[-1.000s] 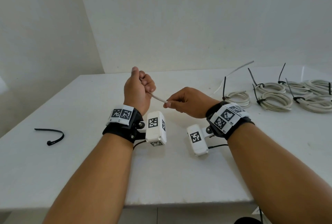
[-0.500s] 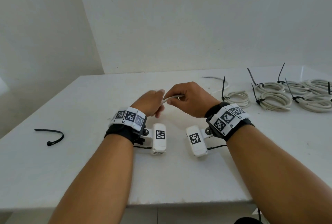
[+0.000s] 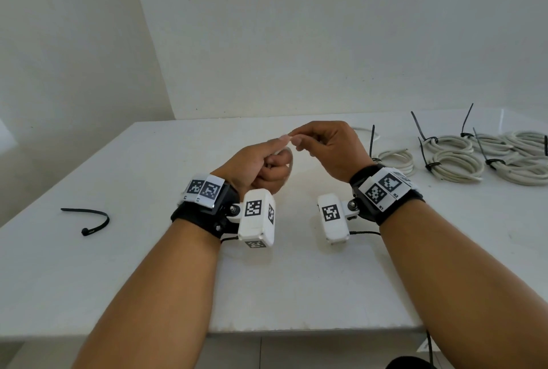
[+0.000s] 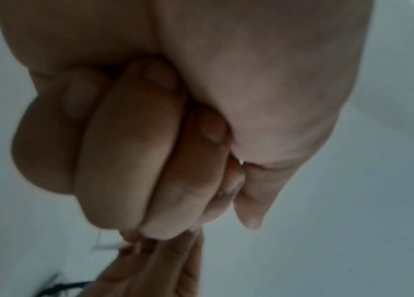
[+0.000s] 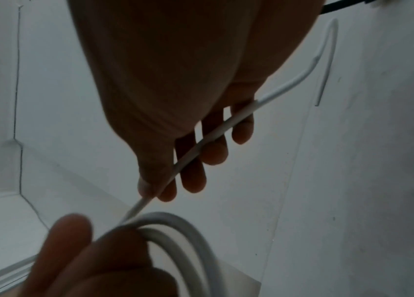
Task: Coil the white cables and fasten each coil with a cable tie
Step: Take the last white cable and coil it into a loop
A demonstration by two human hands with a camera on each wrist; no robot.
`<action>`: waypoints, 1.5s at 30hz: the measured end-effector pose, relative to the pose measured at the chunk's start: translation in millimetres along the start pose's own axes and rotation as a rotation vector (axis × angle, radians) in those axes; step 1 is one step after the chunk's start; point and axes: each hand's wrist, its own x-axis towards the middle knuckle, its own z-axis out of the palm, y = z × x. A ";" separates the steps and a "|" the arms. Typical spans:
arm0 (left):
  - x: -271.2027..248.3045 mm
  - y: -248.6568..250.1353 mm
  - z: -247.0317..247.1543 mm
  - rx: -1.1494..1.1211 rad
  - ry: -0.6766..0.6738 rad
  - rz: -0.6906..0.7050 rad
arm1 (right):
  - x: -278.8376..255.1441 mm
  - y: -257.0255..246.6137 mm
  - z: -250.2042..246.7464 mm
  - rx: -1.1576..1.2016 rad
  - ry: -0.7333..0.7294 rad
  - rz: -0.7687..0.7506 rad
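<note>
Your left hand (image 3: 261,164) sits just left of the table's middle, fingers curled tight into a fist around loops of the white cable (image 5: 216,132); the right wrist view shows those loops (image 5: 175,237) wound over your curled fingers. Your left thumb points toward 1 o'clock and meets the fingertips of your right hand (image 3: 329,146).

Your right hand is raised just at 2 o'clock from the left one. Its thumb and forefinger are pinched together on the cable, and the other fingers lie loosely spread behind the strand. From that pinch the free length runs back past your palm, bends, and trails off toward 1 o'clock across the table (image 3: 148,265); in the head view only a short pale arc of it shows beyond your right hand.

At 3 o'clock from your hands, along the right side of the table, lie the finished coils (image 3: 456,161), each cinched with a black tie whose tail sticks up. The nearest small coil (image 3: 397,158) rests just beside your right wrist.

At 9 o'clock, well apart from both hands, a loose black cable tie (image 3: 89,217) lies curved on the tabletop, touching nothing else.
</note>
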 end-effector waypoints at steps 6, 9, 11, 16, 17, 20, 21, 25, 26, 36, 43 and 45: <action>-5.3 11.3 -4.3 -0.359 -0.163 0.283 | -1.8 8.8 0.1 -0.031 -0.120 0.123; -1.6 12.6 -8.0 -0.561 -0.050 0.426 | -2.3 8.6 4.1 -0.092 -0.245 0.183; 1.4 14.1 -11.9 -0.635 0.131 0.538 | -2.8 7.2 6.3 -0.144 -0.325 0.214; 9.6 14.0 -16.6 -0.630 0.577 0.650 | -5.8 -7.9 9.2 -0.307 -0.461 0.172; 11.5 12.2 -16.8 -0.573 0.657 0.637 | -6.1 -11.5 9.8 -0.339 -0.471 0.154; 15.5 6.0 -15.1 -0.145 0.866 0.569 | -7.2 -18.4 9.4 -0.379 -0.458 0.132; 15.7 4.6 -12.7 0.045 0.921 0.539 | -7.5 -18.9 9.0 -0.367 -0.453 0.128; 16.9 -2.4 -18.4 0.453 1.002 0.407 | -7.0 -20.3 4.0 -0.371 -0.434 0.119; 17.5 -4.7 -23.6 0.551 1.006 0.347 | -6.5 -20.4 2.6 -0.379 -0.419 0.117; 11.9 0.0 -5.4 0.792 0.482 -0.155 | -5.1 -11.8 2.8 -0.273 -0.123 -0.116; 4.5 -2.9 1.8 0.235 0.185 0.009 | -0.7 -8.1 -4.5 -0.132 0.050 -0.064; 1.1 -0.4 -3.3 0.043 0.064 0.073 | -0.7 -8.3 -5.8 -0.083 0.061 -0.034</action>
